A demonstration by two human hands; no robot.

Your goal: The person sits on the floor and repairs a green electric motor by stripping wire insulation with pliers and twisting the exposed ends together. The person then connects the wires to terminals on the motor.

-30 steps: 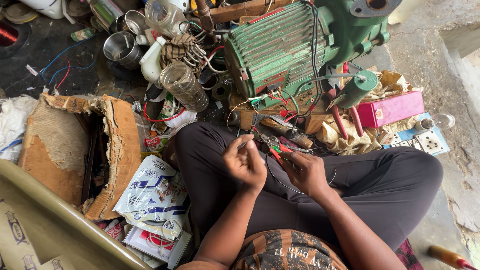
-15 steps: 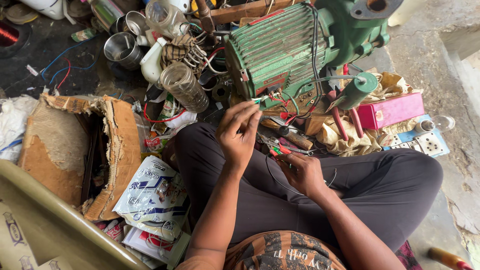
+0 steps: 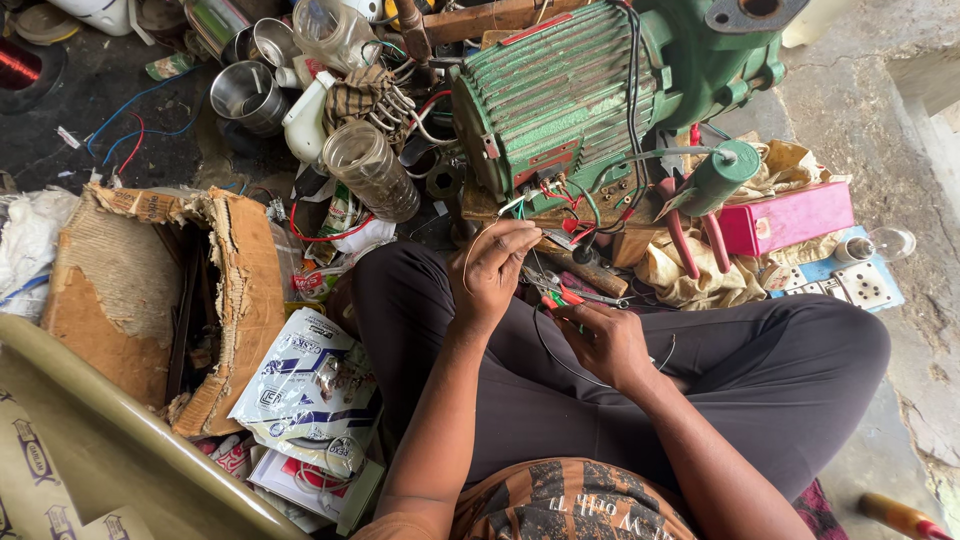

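Left hand (image 3: 497,268) has risen, wire (image 3: 468,262) arcing upward toward motor (image 3: 560,105).

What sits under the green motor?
The green motor rests on a wooden block, with red and black wires hanging at its lower edge. The left hand covers the block's near corner.

A torn brown cardboard box (image 3: 150,300) lies open at about nine o'clock, its flaps ragged. Just below it, toward seven o'clock, flat white plastic packets (image 3: 315,385) with blue print are stacked on a red-and-white packet (image 3: 300,480). A small crumpled green-and-red wrapper (image 3: 340,212) sits near the middle, left of centre. At three o'clock lies a pink rectangular box (image 3: 790,215). A tan printed carton (image 3: 40,470) fills the eight o'clock corner.
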